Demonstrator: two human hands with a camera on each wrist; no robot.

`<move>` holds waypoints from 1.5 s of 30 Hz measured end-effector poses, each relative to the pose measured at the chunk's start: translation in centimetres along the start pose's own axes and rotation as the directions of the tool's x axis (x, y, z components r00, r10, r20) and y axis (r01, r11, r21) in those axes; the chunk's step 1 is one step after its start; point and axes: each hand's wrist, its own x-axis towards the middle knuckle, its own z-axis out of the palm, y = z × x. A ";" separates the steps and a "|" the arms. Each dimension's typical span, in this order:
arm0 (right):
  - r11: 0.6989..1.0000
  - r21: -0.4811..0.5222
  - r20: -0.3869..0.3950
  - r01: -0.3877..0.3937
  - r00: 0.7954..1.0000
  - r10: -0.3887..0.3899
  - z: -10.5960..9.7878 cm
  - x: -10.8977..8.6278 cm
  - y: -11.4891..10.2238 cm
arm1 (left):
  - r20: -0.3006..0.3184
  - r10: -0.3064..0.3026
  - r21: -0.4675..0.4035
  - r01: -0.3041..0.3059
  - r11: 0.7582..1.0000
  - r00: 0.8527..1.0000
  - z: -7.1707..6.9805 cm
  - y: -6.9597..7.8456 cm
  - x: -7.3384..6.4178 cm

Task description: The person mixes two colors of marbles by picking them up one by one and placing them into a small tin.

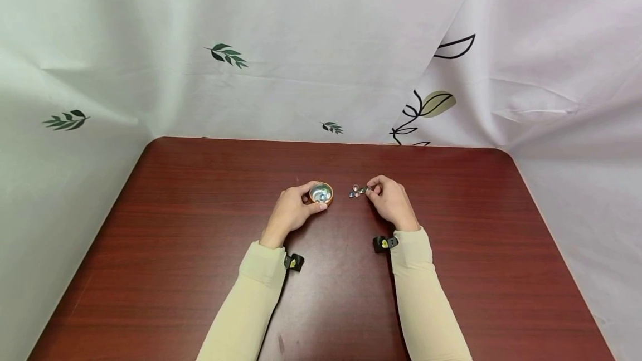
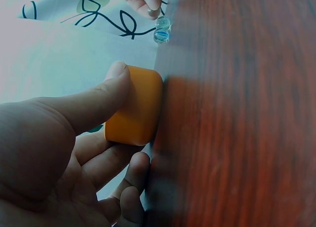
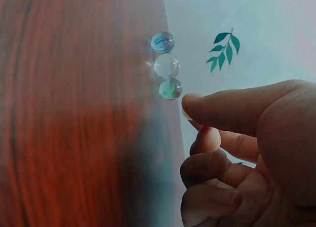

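Note:
My left hand (image 1: 291,209) grips a small round orange bowl (image 2: 140,106) from its left side, thumb on the near side and fingers round the far side. The bowl stands on the table, and glassy, shiny pieces show inside it. To its right lies a loose cluster of several glass marbles (image 1: 356,194). Among them the right wrist view shows a blue-streaked marble (image 3: 163,42), a clear marble (image 3: 167,65) and a green-flecked marble (image 3: 170,89). At the cluster's right edge my right hand (image 1: 393,200) pinches a marble between thumb and index finger, mostly hidden by the fingertips.
Both hands work above a dark reddish wooden table (image 1: 175,227) with rounded far corners. White cloth (image 1: 301,71) printed with leaves hangs behind it and at both sides. Each wrist carries a small black camera, such as the black wrist camera (image 1: 295,262) on the left.

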 end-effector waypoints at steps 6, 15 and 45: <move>1.000 0.006 0.006 0.007 1.000 -0.007 0.1 -0.2 -0.2 | 0.006 -0.017 -0.001 0.017 1.000 1.000 0.1 0.0 0.0; 1.000 -0.016 -0.002 0.017 1.000 -0.017 0.2 -0.3 -0.9 | 0.006 -0.013 0.003 0.013 1.000 1.000 0.1 -0.1 0.0; 0.996 -0.012 0.017 0.083 0.996 -0.083 0.6 -0.6 -2.8 | -0.008 0.001 -0.005 -0.001 1.000 1.000 0.0 -0.1 0.0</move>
